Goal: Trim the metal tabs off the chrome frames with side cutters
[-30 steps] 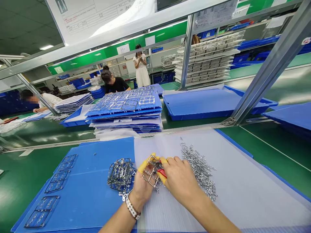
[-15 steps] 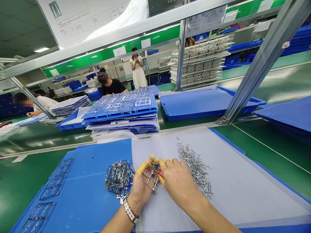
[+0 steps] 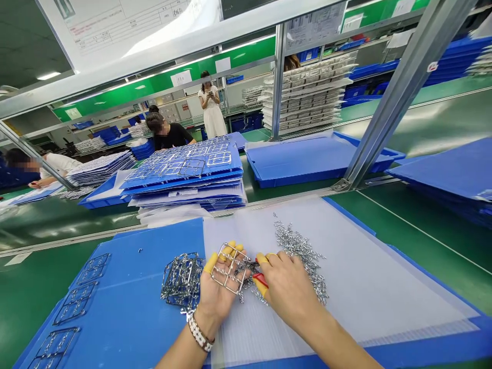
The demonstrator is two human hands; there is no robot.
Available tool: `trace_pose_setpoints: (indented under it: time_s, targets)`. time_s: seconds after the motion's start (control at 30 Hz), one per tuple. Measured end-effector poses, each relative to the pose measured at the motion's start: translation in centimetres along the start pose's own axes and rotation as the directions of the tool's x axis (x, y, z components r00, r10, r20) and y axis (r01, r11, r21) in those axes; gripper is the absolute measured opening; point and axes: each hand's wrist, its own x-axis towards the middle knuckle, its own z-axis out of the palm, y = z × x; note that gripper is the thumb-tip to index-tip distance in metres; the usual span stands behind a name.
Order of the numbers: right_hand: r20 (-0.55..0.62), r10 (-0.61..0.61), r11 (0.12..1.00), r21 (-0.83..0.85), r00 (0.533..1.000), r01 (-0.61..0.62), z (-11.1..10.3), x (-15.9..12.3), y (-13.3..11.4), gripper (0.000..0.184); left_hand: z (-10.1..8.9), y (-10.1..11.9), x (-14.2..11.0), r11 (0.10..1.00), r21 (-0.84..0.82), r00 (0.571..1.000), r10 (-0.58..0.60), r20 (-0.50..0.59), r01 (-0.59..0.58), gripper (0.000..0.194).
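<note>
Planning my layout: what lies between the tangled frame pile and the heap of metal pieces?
In the head view: the left hand holding a metal frame, loose pieces, and the right hand with a red-handled tool.

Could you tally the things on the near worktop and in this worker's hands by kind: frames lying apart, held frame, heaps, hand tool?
Dark, thin rectangular frames apart on the blue sheet: 3
Silvery rectangular frame in the left hand: 1
Tangled heap of dark frames: 1
Heap of small silvery pieces: 1
Red-handled tool in the right hand: 1
Total: 7
</note>
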Motion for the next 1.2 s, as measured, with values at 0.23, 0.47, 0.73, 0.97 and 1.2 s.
trace_pose_setpoints:
  time_s: [0.23,0.47,0.73,0.97,1.2]
  targets:
    - [0.011,-0.021,1.000,0.017,1.000,0.020,-0.5,0.5,-0.8,0.020,-0.2,-0.5,0.0,0.999,0.034,1.000,0.010,-0.015,-0.010,0.036]
    - [0.007,-0.025,0.999,-0.026,1.000,0.025,-0.6,0.6,-1.3,0.012,-0.1,-0.6,0.0,0.996,0.074,0.999,0.047,-0.023,-0.045,0.035]
    - [-0.041,-0.040,0.999,0.010,0.998,0.041,-0.9,0.0,-1.2,0.020,-0.2,0.1,0.2,1.000,0.011,0.999,0.018,-0.047,-0.018,0.036]
    - [0.003,-0.076,0.993,0.092,0.997,0.075,0.0,-0.6,-2.4,0.016,0.3,0.1,0.2,0.997,0.002,0.991,0.079,-0.105,-0.079,0.034]
    - [0.028,-0.089,0.995,0.051,0.996,0.087,0.2,-0.4,-3.2,0.014,0.4,-0.1,0.2,0.993,0.053,0.985,0.116,-0.128,-0.110,0.032]
